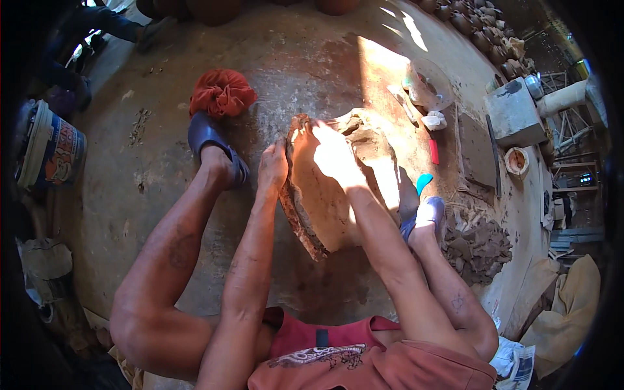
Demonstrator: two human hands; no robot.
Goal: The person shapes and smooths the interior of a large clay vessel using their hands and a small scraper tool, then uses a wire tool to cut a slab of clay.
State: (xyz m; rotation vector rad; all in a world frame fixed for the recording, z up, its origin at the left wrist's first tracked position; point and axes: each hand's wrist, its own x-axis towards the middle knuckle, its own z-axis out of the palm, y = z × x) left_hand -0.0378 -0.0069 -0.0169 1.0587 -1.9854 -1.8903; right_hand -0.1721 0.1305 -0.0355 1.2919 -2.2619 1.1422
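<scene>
Between my legs is a large tan clay slab (318, 208) with a thick, ragged brown edge, its upper part in bright sun. My left hand (273, 168) is closed on its left edge, the fingertips partly hidden. My right hand (335, 155) grips the upper part, its fingers washed out by glare. Just right of that hand, a pale, rough-rimmed piece (383, 166) shows; I cannot tell if it is joined to the slab. A bunched orange-red cloth (222, 93) lies beyond my left foot.
At right are a flat clay sheet (478, 153), a heap of clay lumps (478, 250), a red strip (433, 151), a teal tool (424, 182), a clear plastic bag (426, 84) and a grey block (515, 114). A bucket (55, 146) stands left. Pots (461, 25) line the back; another person's leg (107, 25) shows.
</scene>
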